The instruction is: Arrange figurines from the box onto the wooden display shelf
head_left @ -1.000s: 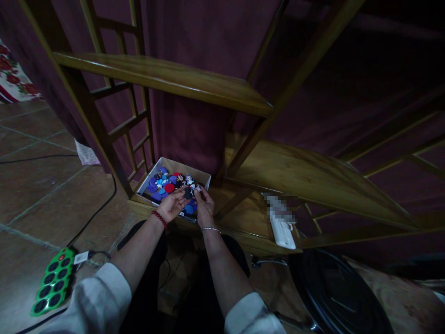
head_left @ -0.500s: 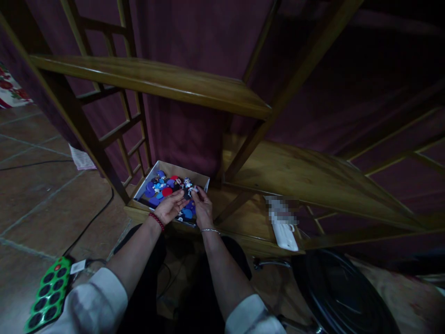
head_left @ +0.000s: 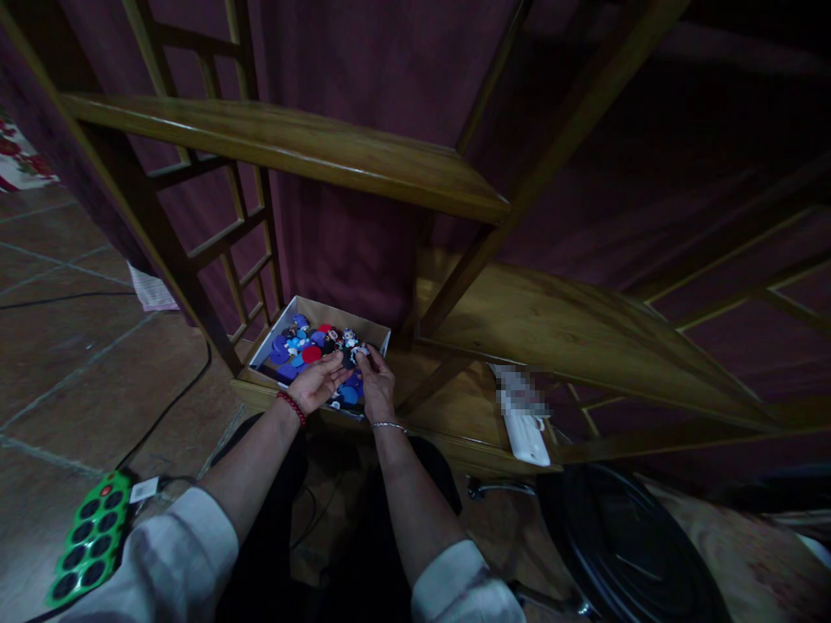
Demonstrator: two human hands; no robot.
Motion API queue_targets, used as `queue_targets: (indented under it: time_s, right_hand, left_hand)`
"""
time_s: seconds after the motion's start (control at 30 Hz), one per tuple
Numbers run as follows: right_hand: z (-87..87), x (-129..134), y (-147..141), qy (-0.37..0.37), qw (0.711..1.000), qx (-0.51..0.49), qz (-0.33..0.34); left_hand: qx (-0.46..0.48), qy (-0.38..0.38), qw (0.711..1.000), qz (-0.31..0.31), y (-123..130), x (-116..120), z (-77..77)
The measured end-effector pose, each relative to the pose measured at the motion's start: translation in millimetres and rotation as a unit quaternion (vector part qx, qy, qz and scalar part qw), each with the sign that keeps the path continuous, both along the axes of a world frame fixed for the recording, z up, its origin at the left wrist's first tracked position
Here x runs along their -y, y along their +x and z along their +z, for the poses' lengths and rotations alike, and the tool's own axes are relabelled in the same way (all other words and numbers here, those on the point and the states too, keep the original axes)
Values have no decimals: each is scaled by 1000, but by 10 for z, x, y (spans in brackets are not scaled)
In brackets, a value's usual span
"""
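Note:
My left hand [head_left: 320, 381] and my right hand [head_left: 377, 381] meet over a shallow cardboard box [head_left: 267, 336] with white sides. Between their fingertips they pinch a small dark piece with a white figure [head_left: 354, 355] on it; its exact kind is too small to make out. Below and around the hands, the box holds several small purple, blue, red and black pieces, among them a round red disc [head_left: 312, 354] and a light-blue and white figure [head_left: 297, 346]. My fingers partly hide the pieces at the front of the box.
The box stands on the low board of a wooden shelf frame [head_left: 292, 156]. A white object [head_left: 527, 439], partly pixelated, lies on the board at right. A black round seat [head_left: 636, 545] stands at lower right, a green power strip [head_left: 91, 536] on the tiled floor at lower left.
The view has shifted very slightly. Both hands keep the small dark piece between their fingertips over the box, almost in the same place.

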State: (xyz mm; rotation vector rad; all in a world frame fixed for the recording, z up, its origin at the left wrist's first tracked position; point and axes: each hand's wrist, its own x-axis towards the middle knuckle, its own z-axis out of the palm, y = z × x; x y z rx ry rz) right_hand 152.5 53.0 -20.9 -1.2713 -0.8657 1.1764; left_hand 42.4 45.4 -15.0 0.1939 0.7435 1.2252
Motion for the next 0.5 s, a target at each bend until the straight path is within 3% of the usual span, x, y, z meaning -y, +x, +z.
queue_targets:
  time_s: [0.5]
  right_hand:
    - [-97, -60, 16, 66, 997, 26, 39]
  left_hand:
    - [-1, 23, 1000, -9, -3, -2, -17]
